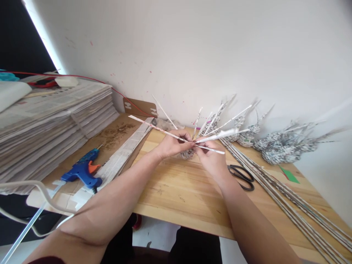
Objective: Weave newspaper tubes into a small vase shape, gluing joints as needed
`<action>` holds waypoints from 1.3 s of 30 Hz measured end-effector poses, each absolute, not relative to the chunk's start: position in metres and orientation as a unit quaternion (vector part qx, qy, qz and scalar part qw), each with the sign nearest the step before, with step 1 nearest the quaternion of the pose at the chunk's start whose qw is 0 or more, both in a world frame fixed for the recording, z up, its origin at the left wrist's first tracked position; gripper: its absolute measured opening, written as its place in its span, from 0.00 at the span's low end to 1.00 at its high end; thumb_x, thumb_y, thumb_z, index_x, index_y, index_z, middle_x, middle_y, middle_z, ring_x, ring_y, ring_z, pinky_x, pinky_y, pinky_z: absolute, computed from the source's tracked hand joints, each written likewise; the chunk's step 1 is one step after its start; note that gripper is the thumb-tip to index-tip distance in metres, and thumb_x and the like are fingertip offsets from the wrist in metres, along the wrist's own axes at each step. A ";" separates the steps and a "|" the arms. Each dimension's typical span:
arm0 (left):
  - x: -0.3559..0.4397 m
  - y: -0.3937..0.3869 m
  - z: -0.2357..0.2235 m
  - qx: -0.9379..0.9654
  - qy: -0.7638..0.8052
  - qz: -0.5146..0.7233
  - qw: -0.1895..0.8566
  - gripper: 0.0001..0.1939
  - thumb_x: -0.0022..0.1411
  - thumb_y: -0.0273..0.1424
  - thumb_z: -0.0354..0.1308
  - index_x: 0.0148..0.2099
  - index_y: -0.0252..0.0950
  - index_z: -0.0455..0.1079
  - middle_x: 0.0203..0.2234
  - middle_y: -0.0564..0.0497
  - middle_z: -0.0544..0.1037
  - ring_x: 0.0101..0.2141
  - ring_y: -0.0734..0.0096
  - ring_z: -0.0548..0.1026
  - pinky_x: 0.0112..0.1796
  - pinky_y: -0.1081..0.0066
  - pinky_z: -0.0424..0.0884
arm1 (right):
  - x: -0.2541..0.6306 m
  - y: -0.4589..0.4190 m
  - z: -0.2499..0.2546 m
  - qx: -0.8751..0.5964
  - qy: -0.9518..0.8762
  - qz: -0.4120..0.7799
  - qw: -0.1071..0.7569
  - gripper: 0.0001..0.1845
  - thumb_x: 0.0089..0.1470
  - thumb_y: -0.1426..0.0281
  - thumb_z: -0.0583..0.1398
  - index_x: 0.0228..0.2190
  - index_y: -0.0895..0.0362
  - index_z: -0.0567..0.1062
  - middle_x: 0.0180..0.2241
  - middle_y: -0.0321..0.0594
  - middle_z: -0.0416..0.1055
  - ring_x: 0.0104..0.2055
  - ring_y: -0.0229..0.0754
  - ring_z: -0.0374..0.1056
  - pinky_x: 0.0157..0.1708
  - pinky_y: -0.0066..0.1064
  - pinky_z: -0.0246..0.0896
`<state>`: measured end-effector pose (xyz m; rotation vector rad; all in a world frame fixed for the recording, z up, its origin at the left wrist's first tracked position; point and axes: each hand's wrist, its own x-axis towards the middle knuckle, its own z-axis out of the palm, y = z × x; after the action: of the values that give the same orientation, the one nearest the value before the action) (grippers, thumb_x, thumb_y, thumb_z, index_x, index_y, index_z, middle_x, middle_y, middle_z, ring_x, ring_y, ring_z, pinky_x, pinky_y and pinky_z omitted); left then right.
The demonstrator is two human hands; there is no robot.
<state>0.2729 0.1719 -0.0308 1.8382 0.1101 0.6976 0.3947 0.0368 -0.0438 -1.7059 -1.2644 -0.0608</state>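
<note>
Head view: left hand [173,145] and right hand [212,157] pinch paper tubes [162,129] over a small woven paper piece [187,154], mid-desk [170,194]. Good technique: fingertips close to the crossing, light steady tension, no crushed tubes. Counts: 2 hands, 1 woven piece under them, 1 glue gun [82,170] left, 1 scissors [243,177] right; far-right woven pieces [277,149] blurred, maybe five-plus.

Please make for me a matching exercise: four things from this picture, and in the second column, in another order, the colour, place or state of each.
1. glue gun
2. scissors
3. newspapers
4. left hand and right hand

A. piled at the left
B. pinching paper sticks
C. blue, orange trigger
D. black handles, on the wooden table

Pairs: 1-C, 2-D, 3-A, 4-B
</note>
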 end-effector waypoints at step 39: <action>0.272 0.176 -0.032 0.845 0.036 0.343 0.408 0.03 0.57 0.26 0.63 0.34 0.33 0.78 0.28 0.49 0.80 0.30 0.73 0.75 0.33 0.75 0.68 | 0.390 0.036 -0.048 -0.709 -0.562 -0.002 0.426 0.09 0.57 0.62 0.62 0.36 0.53 0.78 0.28 0.36 0.78 0.28 0.42 0.72 0.32 0.32 0.65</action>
<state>0.2722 0.1756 -0.0324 2.1295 0.0918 0.8646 0.3904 0.0364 -0.0483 -1.7732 -1.4039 -0.0057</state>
